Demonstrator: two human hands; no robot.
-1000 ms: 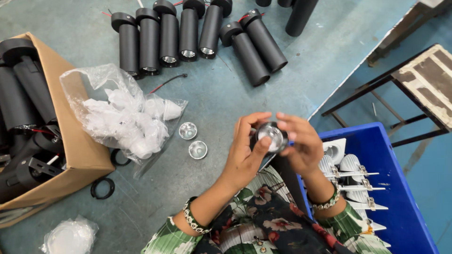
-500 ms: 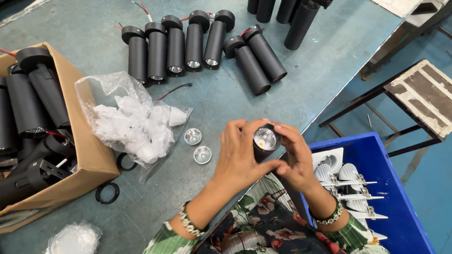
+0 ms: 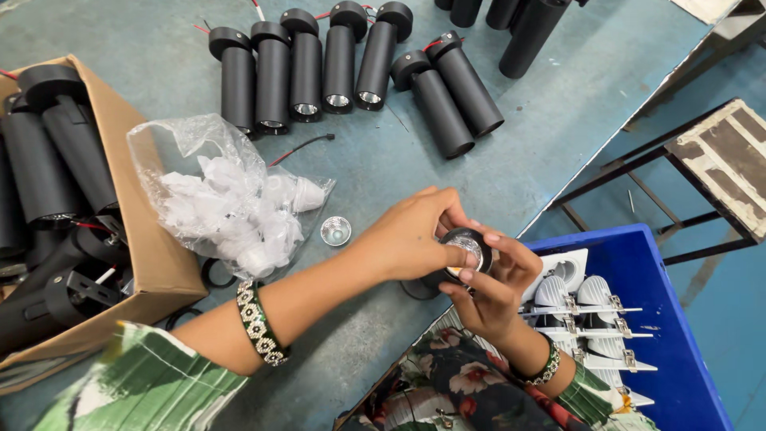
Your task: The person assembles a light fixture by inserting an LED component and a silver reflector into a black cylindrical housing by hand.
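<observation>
Both hands meet just above the desk point(image 3: 558, 104) edge, w/ a black cylindrical lamp body point(image 3: 459, 259) between them; the left hand point(image 3: 415, 235) comes in from 9 o'clock and wraps the tube, its fingers point(image 3: 447, 209) curled over the top rim; the right hand point(image 3: 491, 283) cups it from 5 o'clock, fingers pinching at the shiny reflector face, thumb and forefinger pressed close on the rim; neither hand is spread.

Risks as I see them: the piece hangs over the gap between desk and the blue crate point(image 3: 678, 319) at 4 o'clock; a slip of the pinch would prob. drop it onto the white heat-sink fittings point(image 3: 590, 299) there, and dent a fin or scratch the black finish. Pressing on the reflector off-axis could seat it crooked or smudge the mirror surface; I can't tell if it's fully home yet. 1 loose reflector cup point(image 3: 336, 231) sits on the desk at 9 o'clock from the hands, near the left forearm; a sweep of that arm or its bangle point(image 3: 259, 323) may knock it, or snag the clear bag of white parts point(image 3: 231, 203) beside it. The row of 7 finished black lamps point(image 3: 343, 60) at 12 o'clock lies well apart, round bodies apt to roll if the desk gets jolted; the carton point(image 3: 152, 271) at 9 o'clock looks overfull.
</observation>
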